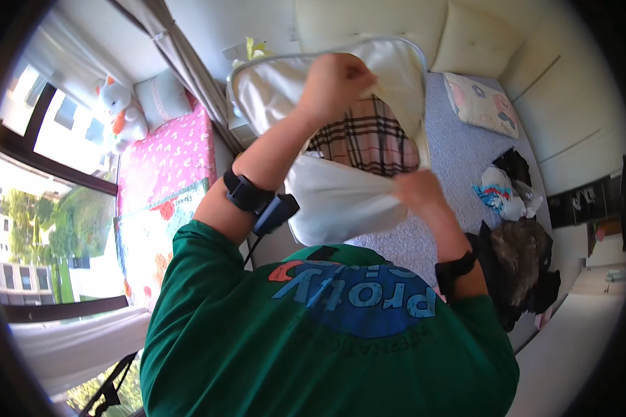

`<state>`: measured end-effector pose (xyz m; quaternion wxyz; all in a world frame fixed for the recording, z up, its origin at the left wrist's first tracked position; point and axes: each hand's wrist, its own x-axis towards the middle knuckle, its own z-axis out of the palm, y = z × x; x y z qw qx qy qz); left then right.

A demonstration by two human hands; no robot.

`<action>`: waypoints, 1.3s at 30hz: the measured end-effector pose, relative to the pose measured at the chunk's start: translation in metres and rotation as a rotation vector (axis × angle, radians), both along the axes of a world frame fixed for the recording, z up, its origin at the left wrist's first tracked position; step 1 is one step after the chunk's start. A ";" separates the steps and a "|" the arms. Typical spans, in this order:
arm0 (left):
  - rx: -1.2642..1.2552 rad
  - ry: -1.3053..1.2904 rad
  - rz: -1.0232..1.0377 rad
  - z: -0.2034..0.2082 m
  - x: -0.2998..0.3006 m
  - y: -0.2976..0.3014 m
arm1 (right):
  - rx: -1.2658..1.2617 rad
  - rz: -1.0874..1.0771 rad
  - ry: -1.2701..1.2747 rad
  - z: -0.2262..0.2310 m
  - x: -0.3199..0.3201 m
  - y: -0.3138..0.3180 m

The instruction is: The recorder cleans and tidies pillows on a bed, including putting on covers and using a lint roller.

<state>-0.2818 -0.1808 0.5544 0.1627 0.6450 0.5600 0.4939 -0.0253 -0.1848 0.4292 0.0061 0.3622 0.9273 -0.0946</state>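
The white bag [348, 201] lies under and between both hands, at the left side of the bed [446, 156], a plaid cloth [368, 139] showing in its opening. The left hand [337, 85], fingers curled, is over the far part; whether it grips fabric I cannot tell. The right hand [422, 194] is clamped on the near flap's right end.

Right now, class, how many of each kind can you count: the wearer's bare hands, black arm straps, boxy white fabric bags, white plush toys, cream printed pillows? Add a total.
Bare hands: 2
Black arm straps: 2
Boxy white fabric bag: 1
White plush toy: 1
Cream printed pillow: 1
Total: 7
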 end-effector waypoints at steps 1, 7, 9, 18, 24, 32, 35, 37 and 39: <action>-0.026 -0.069 0.035 -0.007 -0.009 0.009 | 0.000 -0.051 0.105 0.021 0.007 0.004; -0.071 -0.275 0.148 -0.040 -0.005 0.026 | 0.339 0.024 0.483 0.098 0.012 0.030; -0.122 -0.237 0.050 -0.058 0.003 0.030 | 0.394 0.075 0.523 0.107 0.004 0.039; -0.571 -0.285 -0.442 -0.172 0.070 0.059 | 0.223 0.022 0.739 0.046 -0.036 0.112; -0.995 -0.141 -0.189 -0.353 0.087 0.071 | -0.043 -0.298 0.666 -0.105 -0.016 0.151; -1.182 0.108 -0.238 -0.517 0.044 -0.041 | -0.835 -0.506 0.348 -0.236 0.050 0.086; -1.020 -0.055 0.035 -0.487 0.047 -0.018 | -0.951 -0.688 0.035 -0.254 0.070 0.081; -0.959 -0.100 0.056 -0.510 0.036 -0.016 | -0.959 -0.671 0.042 -0.270 0.055 0.082; -0.845 -0.081 -0.013 -0.535 0.029 -0.017 | -0.855 -0.577 0.023 -0.301 0.040 0.089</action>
